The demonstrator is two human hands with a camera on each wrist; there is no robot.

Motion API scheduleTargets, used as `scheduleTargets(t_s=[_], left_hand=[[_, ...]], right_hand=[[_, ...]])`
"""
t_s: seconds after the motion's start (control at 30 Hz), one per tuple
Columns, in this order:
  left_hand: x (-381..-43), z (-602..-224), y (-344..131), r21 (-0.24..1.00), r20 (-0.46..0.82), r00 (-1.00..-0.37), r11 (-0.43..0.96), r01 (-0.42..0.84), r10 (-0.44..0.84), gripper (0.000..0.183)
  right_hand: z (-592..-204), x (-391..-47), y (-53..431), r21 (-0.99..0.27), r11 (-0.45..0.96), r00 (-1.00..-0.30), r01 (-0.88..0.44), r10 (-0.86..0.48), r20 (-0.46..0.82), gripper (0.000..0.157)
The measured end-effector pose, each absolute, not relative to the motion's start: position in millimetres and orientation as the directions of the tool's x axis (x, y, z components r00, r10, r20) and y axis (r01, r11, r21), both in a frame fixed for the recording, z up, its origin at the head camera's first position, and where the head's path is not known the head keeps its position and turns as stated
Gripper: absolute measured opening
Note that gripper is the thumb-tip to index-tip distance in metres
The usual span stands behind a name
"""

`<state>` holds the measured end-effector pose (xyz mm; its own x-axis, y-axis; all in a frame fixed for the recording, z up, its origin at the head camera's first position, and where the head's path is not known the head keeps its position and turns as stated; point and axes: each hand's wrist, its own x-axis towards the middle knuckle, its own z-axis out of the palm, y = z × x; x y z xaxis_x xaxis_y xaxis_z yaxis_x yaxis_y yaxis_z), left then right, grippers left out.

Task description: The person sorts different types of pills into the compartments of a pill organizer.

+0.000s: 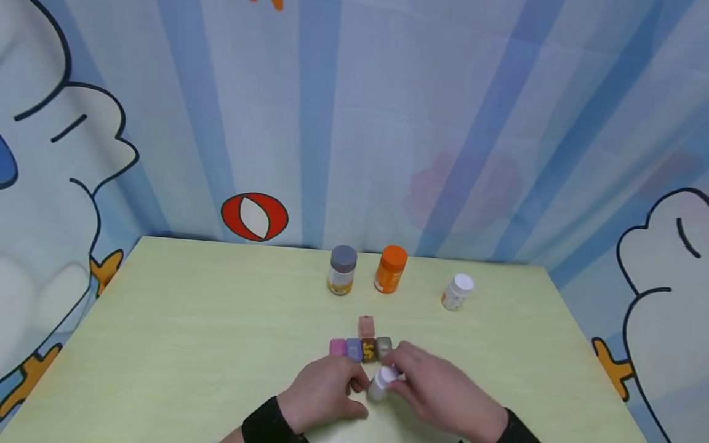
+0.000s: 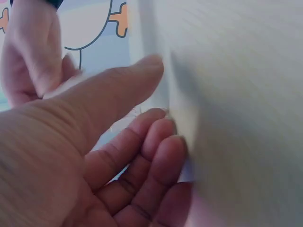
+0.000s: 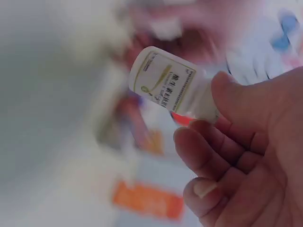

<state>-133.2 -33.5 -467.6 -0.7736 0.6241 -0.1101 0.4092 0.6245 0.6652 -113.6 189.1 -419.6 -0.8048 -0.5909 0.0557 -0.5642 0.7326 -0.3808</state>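
My right hand (image 1: 434, 387) pinches a small white pill bottle (image 1: 378, 386) at its cap end, between thumb and fingers. In the right wrist view the bottle's printed label (image 3: 165, 84) faces the camera. Beside the bottle, my left hand (image 1: 324, 391) has loosely bent fingers, with a fingertip right by the bottle's side. The left wrist view shows nothing between the left thumb (image 2: 128, 85) and fingers. Just beyond the hands lie several small blocks: a pink one (image 1: 338, 347), a blue one (image 1: 354, 349), a brown one with gold marks (image 1: 368, 350), a grey one (image 1: 383, 346) and a dusty-pink one (image 1: 367, 326).
Toward the back of the pale table (image 1: 221, 307) stand a grey-capped bottle (image 1: 341, 271), an orange bottle (image 1: 390, 269) and a white-capped bottle (image 1: 456, 291) farther right. A blue striped curtain (image 1: 365, 123) with cartoon prints hangs behind the table.
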Motion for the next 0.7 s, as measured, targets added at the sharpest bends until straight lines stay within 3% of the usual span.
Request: scheduleTargets(t_s=[0.2,0.43,0.7], left_hand=[[-130,-463,-33,0.66,-0.136,-0.787,0.647,0.381,0.602,0.031],[-129,-463,-34,0.654,-0.147,-0.784,0.654,0.381,0.603,0.029],[-130,-463,-35,0.643,-0.122,-0.795,0.658,0.393,0.594,0.028]], right_hand=[[-402,-172,245,-0.285,0.847,-0.889,-0.448,-0.388,0.243,0.023],[-419,-219,265,-0.233,0.893,-0.917,-0.386,-0.345,0.2,0.026],[-431,-227,253,-0.203,0.914,-0.932,-0.351,-0.318,0.175,0.022]])
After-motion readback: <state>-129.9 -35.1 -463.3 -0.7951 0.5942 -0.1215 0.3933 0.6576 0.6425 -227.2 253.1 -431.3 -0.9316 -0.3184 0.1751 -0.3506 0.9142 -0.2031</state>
